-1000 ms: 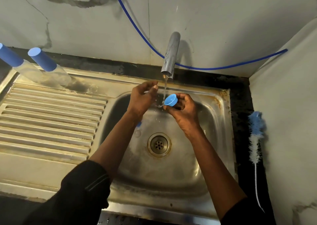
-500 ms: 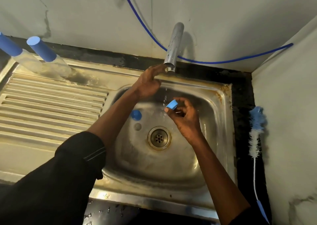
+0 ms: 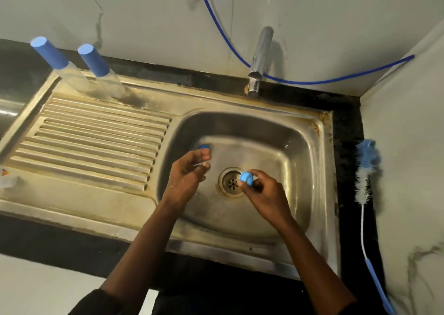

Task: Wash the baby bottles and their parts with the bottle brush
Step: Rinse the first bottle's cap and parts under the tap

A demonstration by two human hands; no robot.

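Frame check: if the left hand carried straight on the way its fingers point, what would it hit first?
Probably the small blue part lying on the floor of the sink, just past the fingertips of the left hand. Depth is unclear, so the hand may pass above it.

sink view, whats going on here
A person is handling baby bottle parts over the sink. The right hand pinches a blue cap above the drain; the left hand hovers beside it. Another blue piece lies in the basin. The brush lies on the counter, two bottles stand at the back.
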